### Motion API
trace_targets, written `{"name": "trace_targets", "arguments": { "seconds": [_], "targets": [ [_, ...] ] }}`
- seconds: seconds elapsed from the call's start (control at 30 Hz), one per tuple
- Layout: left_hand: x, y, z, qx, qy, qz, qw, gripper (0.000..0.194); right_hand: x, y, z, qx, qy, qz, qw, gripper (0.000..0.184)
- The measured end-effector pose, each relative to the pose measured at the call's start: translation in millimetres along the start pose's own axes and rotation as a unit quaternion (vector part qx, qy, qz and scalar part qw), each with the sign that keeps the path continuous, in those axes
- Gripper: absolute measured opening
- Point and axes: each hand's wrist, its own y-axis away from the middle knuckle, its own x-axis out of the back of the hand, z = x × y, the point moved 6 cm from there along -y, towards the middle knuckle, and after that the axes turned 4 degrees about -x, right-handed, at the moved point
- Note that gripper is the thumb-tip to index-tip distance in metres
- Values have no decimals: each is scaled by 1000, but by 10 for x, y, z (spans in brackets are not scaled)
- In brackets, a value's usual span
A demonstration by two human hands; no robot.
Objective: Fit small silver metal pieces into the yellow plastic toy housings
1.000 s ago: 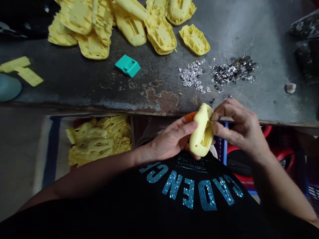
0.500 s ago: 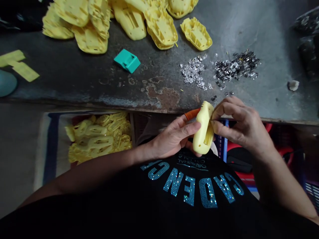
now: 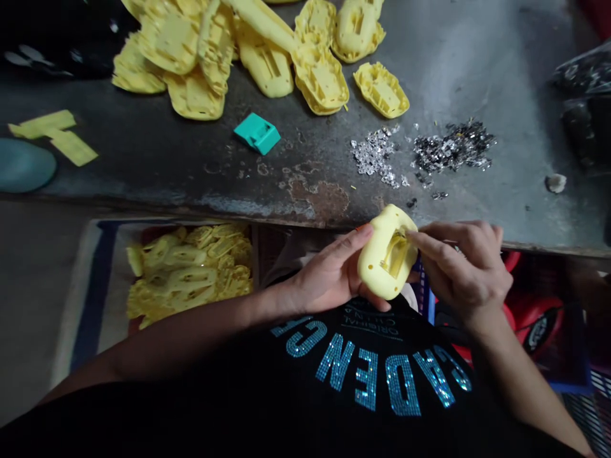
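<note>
My left hand [image 3: 334,270] is closed around a yellow plastic shell [image 3: 375,254], with the thumb along its left edge. The shell's smooth outer side faces up, showing a rectangular opening and small round holes. At the upper end of that opening rests the index fingertip of my right hand [image 3: 465,267]. The other right fingers are curled, and a small shiny bit shows between them, too small to name. Just beyond the hands, a pile of bright small metal pieces [image 3: 375,156] and a darker pile of metal pieces [image 3: 453,149] lie on the worktable [image 3: 191,172].
More yellow shells [image 3: 319,79] are heaped at the back left. A teal plastic block [image 3: 258,133] and yellow strips [image 3: 71,146] lie on the table. Below its edge stands a box of yellow parts [image 3: 191,273]. Plastic bags [image 3: 587,73] are at the right.
The shell has turned so its opening faces up more. My right hand has gone from a pinch at the shell's edge to an extended index finger at the opening. The view has shifted slightly.
</note>
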Motion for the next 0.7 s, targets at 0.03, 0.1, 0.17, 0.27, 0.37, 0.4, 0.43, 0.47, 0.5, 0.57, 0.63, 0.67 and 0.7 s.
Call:
{"name": "trace_targets", "arguments": {
  "seconds": [0.03, 0.1, 0.17, 0.27, 0.37, 0.4, 0.43, 0.47, 0.5, 0.57, 0.63, 0.67, 0.7],
  "targets": [
    [0, 0, 1, -3, -3, 3, 1000, 61, -1, 14, -24, 9, 9, 0, 1000, 48],
    [-14, 2, 0, -8, -10, 5, 1000, 61, -13, 29, -60, 13, 14, -5, 1000, 44],
    [-35, 2, 10, -22, -9, 10, 1000, 57, -21, 32, -88, 7, 8, -3, 1000, 39],
    [-53, 6, 39, -52, -3, 20, 998, 45, -30, 32, -109, 0, -3, -4, 1000, 40],
    [-73, 22, 48, -62, -5, 8, 998, 44, -21, 38, -109, -3, -8, 0, 1000, 48],
    [-74, 31, 44, -61, -5, 4, 998, 45, -12, 41, -115, 1, -3, 6, 1000, 49],
    [-72, 40, 36, -57, -4, 2, 998, 46, -2, 44, -128, 11, 8, 13, 1000, 50],
    [-68, 51, 27, -54, -5, 0, 999, 47, 4, 45, -150, 25, 21, 18, 999, 50],
    [-63, 62, 18, -51, -6, -2, 999, 49, 4, 43, -178, 43, 34, 19, 998, 49],
    [-53, 82, 0, -49, -16, -3, 999, 51, -19, 31, -228, 75, 54, 7, 996, 47],
    [-43, 101, 3, -57, -25, 1, 998, 49, -57, 7, -252, 88, 64, -20, 994, 45],
    [-39, 110, 9, -62, -27, 5, 998, 47, -71, -5, -253, 87, 64, -31, 994, 44],
    [-35, 120, 21, -67, -26, 10, 997, 46, -77, -17, -251, 84, 61, -39, 994, 42]
  ]
}}
